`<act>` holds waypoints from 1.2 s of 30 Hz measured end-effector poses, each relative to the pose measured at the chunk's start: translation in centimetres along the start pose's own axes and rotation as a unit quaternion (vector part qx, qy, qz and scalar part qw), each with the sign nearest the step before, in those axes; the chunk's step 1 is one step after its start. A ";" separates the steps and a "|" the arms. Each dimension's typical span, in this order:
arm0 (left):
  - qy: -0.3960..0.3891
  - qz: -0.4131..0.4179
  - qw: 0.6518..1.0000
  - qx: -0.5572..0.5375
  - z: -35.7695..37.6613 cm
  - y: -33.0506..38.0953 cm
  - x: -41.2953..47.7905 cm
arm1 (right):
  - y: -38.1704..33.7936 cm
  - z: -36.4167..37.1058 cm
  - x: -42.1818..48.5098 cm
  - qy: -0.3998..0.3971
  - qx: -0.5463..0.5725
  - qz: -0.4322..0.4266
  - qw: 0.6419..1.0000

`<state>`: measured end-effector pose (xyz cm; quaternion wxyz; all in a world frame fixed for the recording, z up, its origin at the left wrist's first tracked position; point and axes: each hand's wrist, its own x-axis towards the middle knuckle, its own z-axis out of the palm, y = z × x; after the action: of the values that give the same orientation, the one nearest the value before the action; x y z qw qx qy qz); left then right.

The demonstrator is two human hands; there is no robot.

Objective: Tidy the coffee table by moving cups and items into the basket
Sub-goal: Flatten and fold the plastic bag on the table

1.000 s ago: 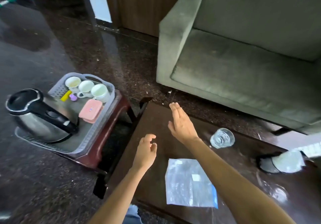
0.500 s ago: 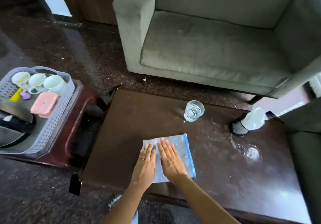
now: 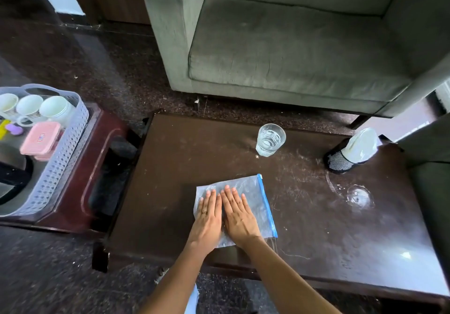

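Left hand point(image 3: 207, 218) and right hand point(image 3: 239, 216) have dropped flat onto bag point(image 3: 253, 192).

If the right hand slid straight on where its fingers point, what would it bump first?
Likely nothing on the table: the right hand, flat on the plastic bag, points left of the glass, over bare wood. Past the table's edge comes the sofa.

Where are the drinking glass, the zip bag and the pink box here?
drinking glass point(image 3: 270, 139), head view, on its open top
zip bag point(image 3: 254, 189), head view, on bare clear plastic near the blue strip
pink box point(image 3: 41, 138), head view, on its lid
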<state>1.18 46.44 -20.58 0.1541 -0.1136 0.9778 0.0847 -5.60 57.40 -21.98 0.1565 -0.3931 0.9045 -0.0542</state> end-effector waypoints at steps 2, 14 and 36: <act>-0.007 0.011 1.000 0.005 0.2 -0.5 0.0 | 0.3 0.4 0.1 -0.015 -0.013 -0.002 1.000; -0.056 -0.019 0.998 -0.018 0.3 -4.5 -0.2 | 6.1 -0.2 -0.6 0.030 0.012 0.114 0.993; 0.104 -0.337 0.800 -0.486 -4.9 1.1 -1.1 | 1.9 2.1 -5.2 0.009 0.114 0.034 0.993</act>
<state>0.60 46.71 -15.52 -0.0049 -0.5041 0.7185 0.4792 -2.90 62.59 -23.15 0.1934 -0.3409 0.9068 -0.1550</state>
